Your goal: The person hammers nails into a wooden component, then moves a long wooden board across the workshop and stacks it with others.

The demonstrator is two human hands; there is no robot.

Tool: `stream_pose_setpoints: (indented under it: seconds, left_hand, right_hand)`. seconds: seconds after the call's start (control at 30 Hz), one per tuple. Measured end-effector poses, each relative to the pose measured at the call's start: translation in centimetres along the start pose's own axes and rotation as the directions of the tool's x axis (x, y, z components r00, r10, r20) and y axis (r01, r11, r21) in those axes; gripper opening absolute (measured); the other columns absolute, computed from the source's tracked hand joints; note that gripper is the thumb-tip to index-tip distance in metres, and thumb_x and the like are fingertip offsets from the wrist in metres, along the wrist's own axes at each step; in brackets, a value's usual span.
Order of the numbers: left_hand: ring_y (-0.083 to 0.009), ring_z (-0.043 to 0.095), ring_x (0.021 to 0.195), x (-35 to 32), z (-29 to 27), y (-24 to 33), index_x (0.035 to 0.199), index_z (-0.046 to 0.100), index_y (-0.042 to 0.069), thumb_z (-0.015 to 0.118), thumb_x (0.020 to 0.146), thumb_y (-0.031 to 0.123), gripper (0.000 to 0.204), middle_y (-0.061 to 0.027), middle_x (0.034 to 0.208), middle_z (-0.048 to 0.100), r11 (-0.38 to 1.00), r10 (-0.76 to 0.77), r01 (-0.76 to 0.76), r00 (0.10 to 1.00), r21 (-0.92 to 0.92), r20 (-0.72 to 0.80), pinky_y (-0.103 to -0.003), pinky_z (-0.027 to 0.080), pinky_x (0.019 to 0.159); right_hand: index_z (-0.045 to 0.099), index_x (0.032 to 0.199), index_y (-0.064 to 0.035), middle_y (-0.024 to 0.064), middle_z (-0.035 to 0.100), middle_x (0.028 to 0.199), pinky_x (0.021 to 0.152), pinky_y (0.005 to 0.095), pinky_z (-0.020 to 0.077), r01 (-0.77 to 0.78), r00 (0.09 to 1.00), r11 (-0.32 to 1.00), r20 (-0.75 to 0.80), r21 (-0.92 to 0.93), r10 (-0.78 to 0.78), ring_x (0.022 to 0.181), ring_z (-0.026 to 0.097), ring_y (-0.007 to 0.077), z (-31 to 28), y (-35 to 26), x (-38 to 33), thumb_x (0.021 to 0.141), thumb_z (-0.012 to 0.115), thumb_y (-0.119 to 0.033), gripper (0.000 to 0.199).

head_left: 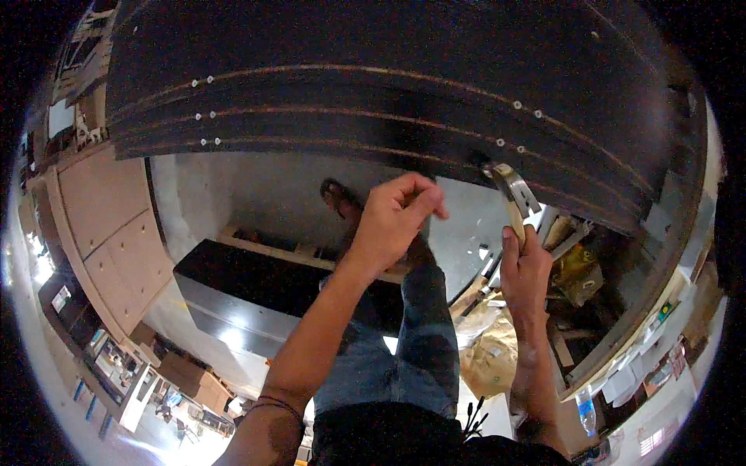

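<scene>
Glossy dark laminated boards (373,85) with raw wood edges; shiny metal hammer head (509,185), wooden handle.

Dark brown panels (373,85) carry thin orange edge lines and silver screws (206,116); the jeans (420,342) are blue.

Quick count, using the big dark panel (388,85) as the reference. That's one panel, with three pale grooves running along it. On its left end there are three pairs of small white fittings (206,116), so six. Toward its right end I count two more pairs (527,109), four there. Just below the panel's lower edge: two hands, the left hand (392,221) and the right hand (524,268), and one hammer (513,194). One plastic bottle (587,410) sits way below the panel, at lower right.
</scene>
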State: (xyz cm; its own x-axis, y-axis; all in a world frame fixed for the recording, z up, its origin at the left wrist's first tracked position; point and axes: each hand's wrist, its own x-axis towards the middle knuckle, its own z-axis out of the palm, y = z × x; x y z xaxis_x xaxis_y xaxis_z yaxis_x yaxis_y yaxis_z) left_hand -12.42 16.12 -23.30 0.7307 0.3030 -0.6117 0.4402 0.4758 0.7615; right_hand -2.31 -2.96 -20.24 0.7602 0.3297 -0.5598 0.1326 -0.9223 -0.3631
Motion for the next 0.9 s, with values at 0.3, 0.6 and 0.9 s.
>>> stream_pose_setpoints:
  seconds: [0.3, 0.6, 0.9]
  left_hand:
    - [-0.0024, 0.047, 0.06, 0.2, 1.4, 0.6, 0.103, 0.061, 0.005, 0.06, 0.088, 0.015, 0.019, -0.0012, 0.081, 0.065, 0.996, -0.015, 0.005, 0.994, -0.091, -0.113, -0.018, 0.037, 0.052]
    - [-0.0014, 0.042, 0.054, 1.2, 3.0, 1.5, 0.102, 0.06, 0.007, 0.056, 0.09, 0.015, 0.015, -0.0016, 0.079, 0.065, 0.997, -0.015, 0.009, 0.997, -0.073, -0.071, -0.017, 0.034, 0.048]
    - [-0.0083, 0.057, 0.069, 3.7, 6.3, 0.5, 0.103, 0.057, 0.002, 0.054, 0.09, 0.01, 0.015, -0.0053, 0.083, 0.065, 0.976, 0.216, -0.213, 0.973, 0.038, -0.087, -0.022, 0.046, 0.062]
  right_hand:
    - [0.057, 0.096, 0.0003, 0.011, 0.051, 0.058, 0.05, 0.0319, 0.0391, 0.054, 0.997, 0.998, -0.046, -0.022, -0.055, 0.051, 0.046, 0.0145, 0.8, 0.3, 0.1, 0.09, 0.054, -0.02, 0.022]
    - [0.054, 0.088, -0.0049, 0.0189, 0.059, 0.063, 0.053, 0.0463, 0.0449, 0.066, 0.996, 0.998, -0.053, -0.022, -0.067, 0.058, 0.059, 0.0389, 0.4, 0.7, -0.3, 0.089, 0.056, -0.032, 0.027]
    - [0.056, 0.088, 0.0001, 0.0049, 0.051, 0.06, 0.049, 0.0306, 0.0374, -0.021, 0.991, 0.902, -0.114, 0.43, 0.077, 0.052, 0.043, 0.0139, -0.8, 3.7, -1.9, 0.091, 0.052, -0.023, 0.024]
